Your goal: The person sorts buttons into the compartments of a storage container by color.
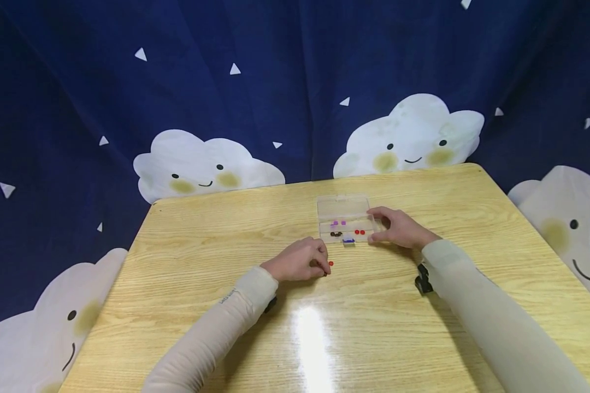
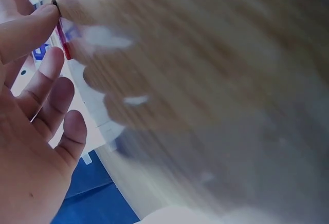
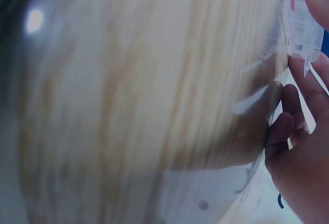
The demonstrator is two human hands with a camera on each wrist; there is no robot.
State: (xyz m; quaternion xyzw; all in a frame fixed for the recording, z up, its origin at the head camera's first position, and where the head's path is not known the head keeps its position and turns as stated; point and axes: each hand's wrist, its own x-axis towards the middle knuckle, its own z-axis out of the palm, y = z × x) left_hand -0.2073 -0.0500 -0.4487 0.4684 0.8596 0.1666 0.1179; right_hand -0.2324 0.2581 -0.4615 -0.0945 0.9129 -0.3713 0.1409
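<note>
Cream cloth long sleeves (image 1: 506,322) cover both arms. Small dark printed lettering (image 1: 228,296) marks the left one; black blocky devices (image 1: 423,280) sit below the cuffs (image 1: 257,284).

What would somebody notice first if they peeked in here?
Probably the big smiling clouds on the dark blue curtain around the table. Next, perhaps the open clear box near the table's middle, holding tiny colourful pieces, with the right hand at its side.

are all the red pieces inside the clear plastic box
No, in the head view one red piece sits outside the clear plastic box, beside the left hand.
</note>
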